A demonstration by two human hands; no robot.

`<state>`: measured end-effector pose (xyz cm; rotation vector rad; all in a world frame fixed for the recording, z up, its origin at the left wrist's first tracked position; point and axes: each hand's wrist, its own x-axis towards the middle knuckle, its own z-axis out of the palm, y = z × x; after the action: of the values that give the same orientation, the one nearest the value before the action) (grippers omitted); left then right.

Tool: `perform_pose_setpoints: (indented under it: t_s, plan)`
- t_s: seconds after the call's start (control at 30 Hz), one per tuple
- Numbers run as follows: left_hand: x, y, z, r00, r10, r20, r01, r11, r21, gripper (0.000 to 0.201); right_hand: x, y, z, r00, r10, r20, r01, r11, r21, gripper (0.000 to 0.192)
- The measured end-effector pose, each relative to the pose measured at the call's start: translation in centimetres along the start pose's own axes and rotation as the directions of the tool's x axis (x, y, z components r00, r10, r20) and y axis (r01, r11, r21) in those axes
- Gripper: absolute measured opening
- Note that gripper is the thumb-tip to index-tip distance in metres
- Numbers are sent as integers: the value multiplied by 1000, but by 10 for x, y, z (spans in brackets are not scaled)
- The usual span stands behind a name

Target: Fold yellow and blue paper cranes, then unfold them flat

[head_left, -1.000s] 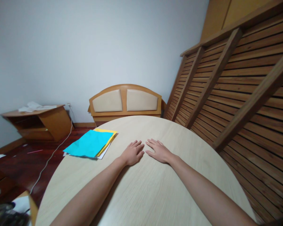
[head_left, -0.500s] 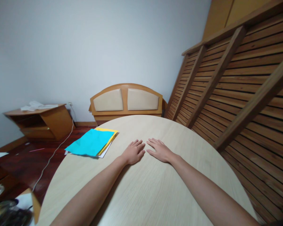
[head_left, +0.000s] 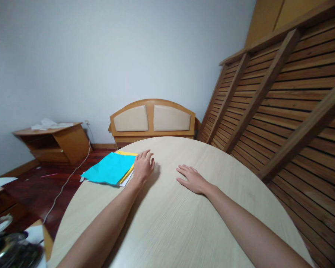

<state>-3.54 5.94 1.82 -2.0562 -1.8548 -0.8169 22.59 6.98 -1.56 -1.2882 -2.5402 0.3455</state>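
Observation:
My left hand (head_left: 144,165) hovers just off the tabletop at the right edge of a stack of paper sheets. Its fingers are apart and slightly curled, with nothing in them. Uppermost in the stack lies a creased bright blue sheet (head_left: 110,168). Beneath it a yellow sheet (head_left: 127,175) and a white sheet (head_left: 127,180) stick out. The left hand partly covers the stack's right edge; whether it touches the paper I cannot tell. My right hand (head_left: 193,179) rests palm down on the round pale wooden table (head_left: 167,230), fingers stretched out, holding nothing.
A wooden headboard (head_left: 152,119) stands behind the table against the wall. Along the right leans a large slatted wooden frame (head_left: 268,111). At left are a low cabinet (head_left: 69,143) with white paper on top, a white cable (head_left: 63,188) and dark glossy items (head_left: 13,249).
My left hand has lifted and moved left and away from me, from beside the right hand to the paper stack. My right hand stays flat. The view has shifted slightly left.

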Motion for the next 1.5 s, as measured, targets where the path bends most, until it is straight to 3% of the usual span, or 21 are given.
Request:
perform_pose_setpoints:
  t_s: [0.13, 0.3, 0.53, 0.73, 0.83, 0.97, 1.0, 1.03, 1.1, 1.2, 1.3, 1.5]
  plan:
    - [6, -39, -13, 981, -184, -57, 191, 962, 193, 35, 0, 0, 0, 1000, 1, -9, -1, 1000, -1, 64]
    - [-1, -68, -9, 947, -317, -59, 320, 902, 291, 40, 0, 0, -1, 1000, 6, -4, -6, 1000, 1, 64]
    - [-5, -79, 4, 878, -459, 136, 410, 868, 281, 45, -1, 0, 0, 1000, 7, -3, -7, 1000, -9, 64]
    - [-4, -84, 1, 852, -500, 154, 443, 846, 296, 28, 0, 1, 0, 1000, 8, -1, -8, 1000, -8, 64]
    - [-2, -77, -4, 861, -489, 138, 436, 851, 294, 27, -1, 1, 1, 1000, 6, -8, -6, 1000, -2, 63]
    - [1, -46, -5, 926, -353, 132, 313, 916, 253, 27, 0, 3, 1, 998, 0, -66, 4, 998, 60, 58]
    - [0, -35, -3, 949, -282, 143, 246, 943, 226, 26, 1, 4, 1, 995, 7, -102, 4, 994, 111, 55]
    - [-2, -23, 0, 977, -126, 173, 98, 982, 162, 26, 2, 6, 1, 989, 27, -145, -1, 984, 177, 52]
    - [-8, 1, 7, 970, 40, 238, -60, 995, 79, 21, 5, 13, 1, 969, 97, -228, -22, 950, 311, 47]
    - [-22, 31, 14, 919, 222, 326, -219, 975, -46, 18, 11, 26, 2, 932, 202, -302, -65, 910, 409, 48]
    - [-34, 48, 11, 809, 425, 407, -311, 896, -317, 29, 16, 39, 3, 902, 253, -348, -77, 890, 449, 51]
    - [-42, 62, -4, 662, 643, 384, -407, 739, -537, 30, 15, 41, -5, 850, 269, -453, -47, 895, 443, 50]
